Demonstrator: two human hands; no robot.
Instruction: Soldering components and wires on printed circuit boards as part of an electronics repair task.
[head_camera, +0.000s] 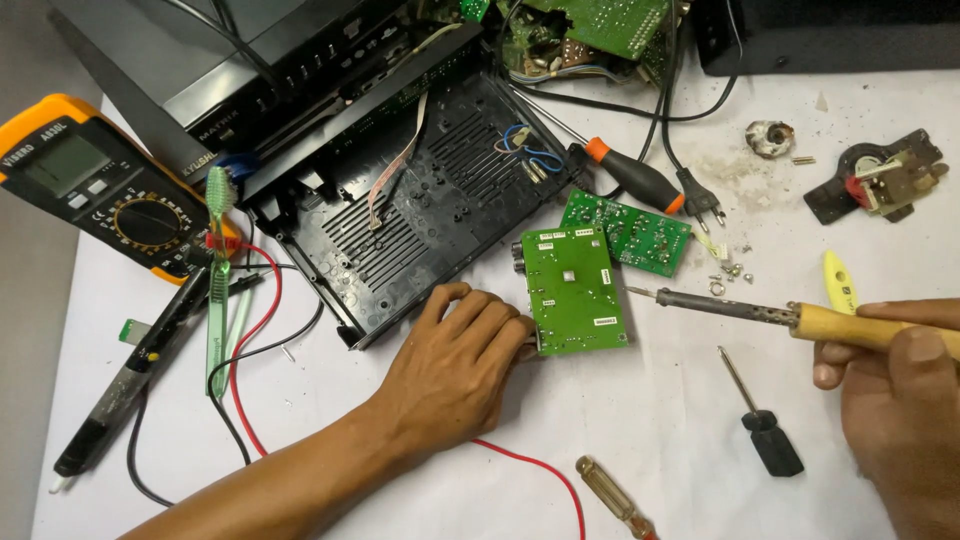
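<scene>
One head-worn camera looks steeply down, close above the white work table (640, 440), facing forward across it.

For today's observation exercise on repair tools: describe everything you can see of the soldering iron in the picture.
The soldering iron has a pale wooden handle and a dark, scorched metal shaft ending in a thin pointed tip. It lies almost level, tip pointing left, held above the white table cover. The right hand grips the handle, thumb on top. The tip is just right of the green circuit board, not touching it. Its cord is out of view.
</scene>
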